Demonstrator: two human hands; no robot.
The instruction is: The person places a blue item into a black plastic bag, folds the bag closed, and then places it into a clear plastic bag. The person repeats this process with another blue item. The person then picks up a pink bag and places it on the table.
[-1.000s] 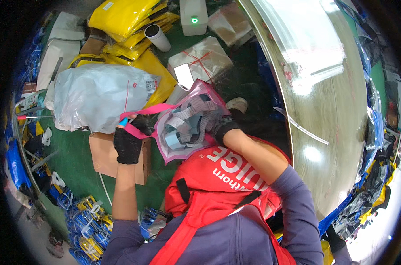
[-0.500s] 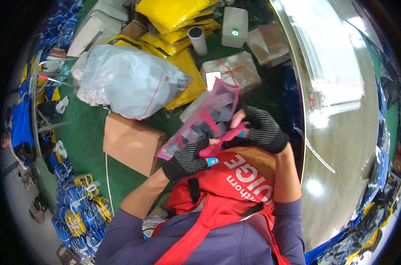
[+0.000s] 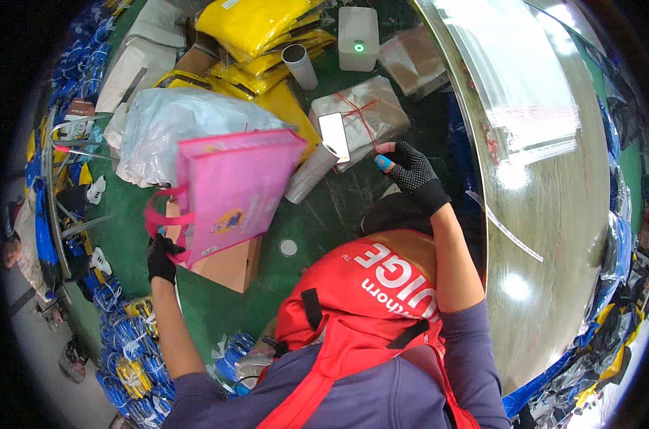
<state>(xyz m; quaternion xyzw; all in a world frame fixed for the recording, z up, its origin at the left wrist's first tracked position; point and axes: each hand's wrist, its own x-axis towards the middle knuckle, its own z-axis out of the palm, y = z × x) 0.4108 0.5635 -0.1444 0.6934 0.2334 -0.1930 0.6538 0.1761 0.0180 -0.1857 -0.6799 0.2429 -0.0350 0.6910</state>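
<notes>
A pink, partly see-through tote bag (image 3: 242, 189) hangs tilted at the left, above a brown cardboard box. My left hand (image 3: 163, 257), in a black dotted glove, is closed on the bag's pink handle. At the right, my gloved right hand (image 3: 414, 175) is beside a bundle of clear plastic packets (image 3: 378, 107) tied with red string. Its bare thumb and forefinger point left, slightly apart, with nothing visible between them; blue tape wraps one fingertip. A phone with a bright white screen (image 3: 333, 136) lies against the bundle, next to a whitish cylinder (image 3: 311, 173).
Stacked yellow packages (image 3: 256, 28), a white cylinder (image 3: 300, 66) and a white device with a green light (image 3: 359, 39) stand at the back. A large pale plastic sack (image 3: 174, 121) lies behind the tote. The cardboard box (image 3: 231, 268) is below it. A wooden tabletop (image 3: 539, 236) borders the right.
My left hand has swung the tote bag leftward from in front of my chest. My right hand has let go of the bag and moved up towards the tied bundle.
</notes>
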